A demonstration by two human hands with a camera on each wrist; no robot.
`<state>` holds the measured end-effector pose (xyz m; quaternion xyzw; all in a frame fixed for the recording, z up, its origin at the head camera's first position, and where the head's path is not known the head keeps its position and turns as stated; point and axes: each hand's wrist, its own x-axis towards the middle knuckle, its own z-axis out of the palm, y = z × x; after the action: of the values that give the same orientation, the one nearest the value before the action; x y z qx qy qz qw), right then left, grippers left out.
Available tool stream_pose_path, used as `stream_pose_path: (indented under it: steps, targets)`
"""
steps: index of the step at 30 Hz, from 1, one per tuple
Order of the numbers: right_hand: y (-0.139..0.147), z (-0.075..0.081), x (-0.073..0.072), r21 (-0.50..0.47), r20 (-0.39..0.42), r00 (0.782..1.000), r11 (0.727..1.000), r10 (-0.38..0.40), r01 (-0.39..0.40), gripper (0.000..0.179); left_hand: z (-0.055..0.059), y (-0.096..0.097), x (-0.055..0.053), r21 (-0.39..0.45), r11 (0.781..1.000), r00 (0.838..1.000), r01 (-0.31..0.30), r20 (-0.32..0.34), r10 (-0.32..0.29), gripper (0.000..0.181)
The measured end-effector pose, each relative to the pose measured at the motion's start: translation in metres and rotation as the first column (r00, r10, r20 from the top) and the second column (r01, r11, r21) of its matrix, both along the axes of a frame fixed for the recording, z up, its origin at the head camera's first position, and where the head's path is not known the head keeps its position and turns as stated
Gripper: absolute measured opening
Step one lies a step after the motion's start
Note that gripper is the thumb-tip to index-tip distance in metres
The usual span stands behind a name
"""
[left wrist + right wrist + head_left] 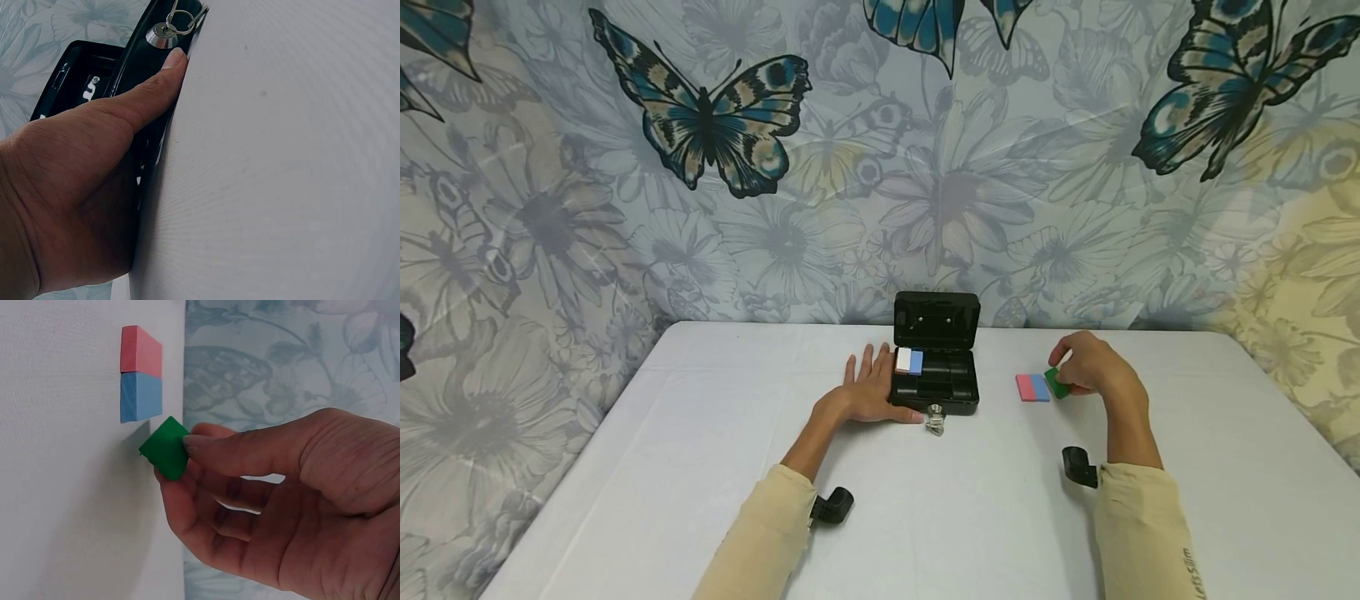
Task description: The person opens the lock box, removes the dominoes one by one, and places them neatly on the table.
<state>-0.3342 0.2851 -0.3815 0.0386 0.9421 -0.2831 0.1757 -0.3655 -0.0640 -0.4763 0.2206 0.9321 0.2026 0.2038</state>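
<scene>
My right hand [1093,364] pinches a small green block [166,449] between thumb and fingers, with one corner of it tilted toward the table. Just left of it, a pink block [141,350] and a blue block [141,396] lie against each other. My left hand [871,395] rests at the left side of an open black cash box [958,402], fingers straight and spread. Its thumb lies along the box's front wall, close to the lock with keys [162,34]. Inside the box, a white piece [903,360] and a blue piece [916,362] sit in the left compartment.
The box lid [937,320] stands raised toward the wall. A white cloth covers the table [1000,517], whose back edge meets a butterfly-printed wall covering [820,225]. Black camera mounts [833,506] stick out from both wrists.
</scene>
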Motion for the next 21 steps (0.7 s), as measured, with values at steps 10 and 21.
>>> stream_pose_path:
  steps: [10, 21]
  targets:
    - [0.0002, -0.003, 0.0009, 0.005, -0.001, 1.0, 1.0, 0.008, -0.008, 0.028, 0.0003, -0.0001, 0.0016, 0.011, 1.0, 1.0, -0.001, -0.009, 0.001, 0.13]
    - [0.0022, -0.0044, -0.0035, 0.03, 0.041, 0.999, 1.0, -0.004, 0.003, 0.025, 0.0007, -0.0005, 0.0013, -0.001, 1.0, 1.0, 0.002, -0.014, -0.002, 0.13]
